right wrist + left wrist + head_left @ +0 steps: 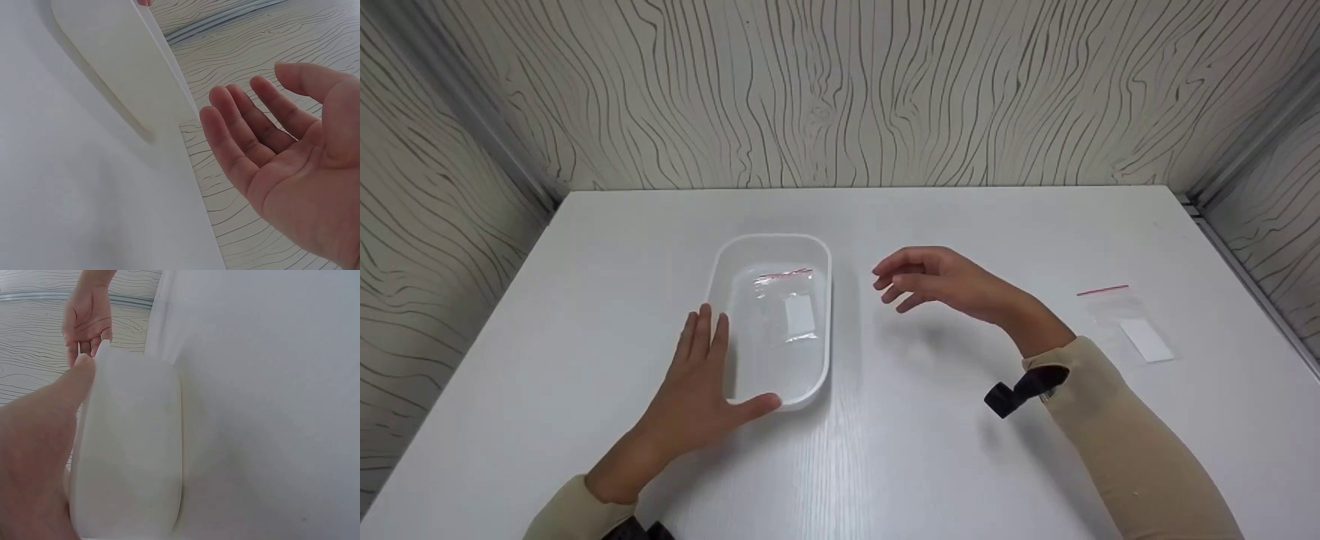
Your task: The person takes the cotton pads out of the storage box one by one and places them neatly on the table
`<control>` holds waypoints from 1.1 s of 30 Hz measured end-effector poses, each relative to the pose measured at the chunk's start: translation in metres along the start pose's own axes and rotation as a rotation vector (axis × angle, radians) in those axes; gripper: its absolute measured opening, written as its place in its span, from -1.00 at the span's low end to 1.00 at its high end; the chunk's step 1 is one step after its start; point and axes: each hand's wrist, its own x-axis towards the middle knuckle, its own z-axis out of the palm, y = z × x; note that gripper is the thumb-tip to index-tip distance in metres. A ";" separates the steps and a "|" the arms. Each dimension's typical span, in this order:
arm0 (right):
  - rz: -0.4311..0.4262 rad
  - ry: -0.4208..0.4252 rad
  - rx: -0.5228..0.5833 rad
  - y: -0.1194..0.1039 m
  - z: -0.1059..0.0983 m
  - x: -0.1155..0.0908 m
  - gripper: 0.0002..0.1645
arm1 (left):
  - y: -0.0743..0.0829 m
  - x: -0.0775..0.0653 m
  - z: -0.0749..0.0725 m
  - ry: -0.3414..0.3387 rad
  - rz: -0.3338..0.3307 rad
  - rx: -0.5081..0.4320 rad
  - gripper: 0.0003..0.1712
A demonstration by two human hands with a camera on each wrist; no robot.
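Observation:
A white rectangular plastic tub (778, 381) stands on the table left of centre. Inside it lies a clear zip bag (774, 294) with a red seal strip and a white card. My left hand (695, 395) rests at the tub's near left corner, fingers straight along the left rim and thumb on the near rim. In the left wrist view the thumb (84, 368) meets the rim, and the tub's outer wall fills the middle. My right hand (941, 281) hovers to the right of the tub, holding nothing, fingers loosely bent. Its bare palm (298, 191) shows in the right wrist view.
A second clear zip bag (1117, 319) with a red strip and white card lies flat at the right, beyond my right forearm. The white table (915, 457) ends at a wood-patterned back panel (840, 97), with similar panels on both sides.

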 end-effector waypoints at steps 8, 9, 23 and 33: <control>0.005 0.009 0.062 0.001 0.007 0.009 -0.62 | 0.000 0.000 0.000 -0.001 0.003 0.004 0.49; 0.008 0.013 0.069 0.001 0.008 0.010 -0.62 | 0.000 0.000 0.000 0.001 0.004 0.006 0.49; 0.018 0.035 0.131 -0.001 0.025 0.029 -0.58 | -0.001 0.002 0.001 -0.017 -0.019 0.003 0.51; 0.044 0.026 0.102 -0.014 0.038 0.041 -0.56 | 0.001 0.003 0.000 -0.031 -0.033 0.006 0.49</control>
